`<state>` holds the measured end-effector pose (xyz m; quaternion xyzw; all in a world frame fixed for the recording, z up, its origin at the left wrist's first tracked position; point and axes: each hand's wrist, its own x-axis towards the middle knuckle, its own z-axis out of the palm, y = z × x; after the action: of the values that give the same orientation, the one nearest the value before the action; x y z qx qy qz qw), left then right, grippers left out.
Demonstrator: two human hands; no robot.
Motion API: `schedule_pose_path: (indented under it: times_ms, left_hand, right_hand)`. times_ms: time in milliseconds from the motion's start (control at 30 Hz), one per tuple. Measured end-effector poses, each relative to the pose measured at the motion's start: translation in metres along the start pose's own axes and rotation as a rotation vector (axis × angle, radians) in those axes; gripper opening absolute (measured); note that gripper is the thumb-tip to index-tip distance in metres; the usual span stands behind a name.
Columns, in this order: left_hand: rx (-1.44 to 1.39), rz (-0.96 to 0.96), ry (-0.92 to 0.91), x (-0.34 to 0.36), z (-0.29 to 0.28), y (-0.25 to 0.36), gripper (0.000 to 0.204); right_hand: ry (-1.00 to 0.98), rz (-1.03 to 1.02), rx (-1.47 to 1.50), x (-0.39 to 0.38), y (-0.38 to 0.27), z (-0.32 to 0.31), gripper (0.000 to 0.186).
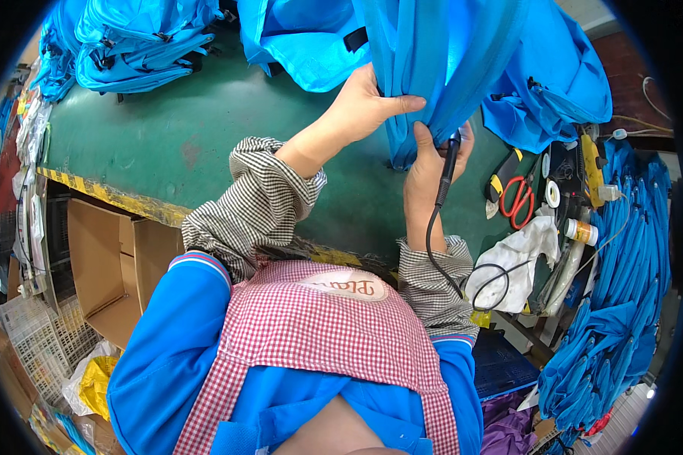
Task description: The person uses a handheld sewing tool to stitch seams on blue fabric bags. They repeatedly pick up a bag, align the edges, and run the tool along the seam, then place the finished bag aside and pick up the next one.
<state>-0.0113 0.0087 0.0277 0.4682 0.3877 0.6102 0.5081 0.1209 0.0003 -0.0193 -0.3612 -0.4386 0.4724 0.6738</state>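
A blue fabric bag (440,53) hangs in folds in front of me, above the green table. My left hand (364,106) is closed on its left side, thumb stretched across the cloth. Lower and to the right, my right hand (432,167) pinches the bag's lower edge with the thumb. That same hand also has a black corded pen-shaped tool (449,167) held along its fingers. The tool's tip is hidden behind the hand and cloth. From its lower end a thin black cable (431,235) loops down past my right sleeve.
Blue bags (140,45) are piled at the far left; another blue bag (546,83) lies right. Red-handled scissors (517,201), a white cloth (512,262) and a small bottle (581,231) sit on the table's right. Cardboard box (102,265) stands below the striped table edge (114,193).
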Motion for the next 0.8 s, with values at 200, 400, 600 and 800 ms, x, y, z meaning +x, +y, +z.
schedule_pose_path:
  times_ms: [200, 400, 600, 800]
  left_hand:
    - [-0.029, -0.047, 0.039, 0.004, 0.001, 0.000, 0.052]
    - [0.136, 0.039, 0.080, 0.001, 0.015, -0.003, 0.047]
    - [0.280, 0.026, 0.100, 0.003, 0.015, -0.003, 0.040]
    - [0.261, 0.032, 0.110, 0.002, 0.022, 0.001, 0.037]
  right_hand:
    - [0.113, -0.059, -0.005, 0.000, -0.003, -0.002, 0.057]
    - [0.174, -0.185, -0.362, 0.007, -0.005, -0.002, 0.058]
    - [0.050, -0.223, -0.476, 0.011, -0.017, -0.005, 0.055]
    - [0.072, -0.280, -0.637, 0.009, -0.017, -0.019, 0.057]
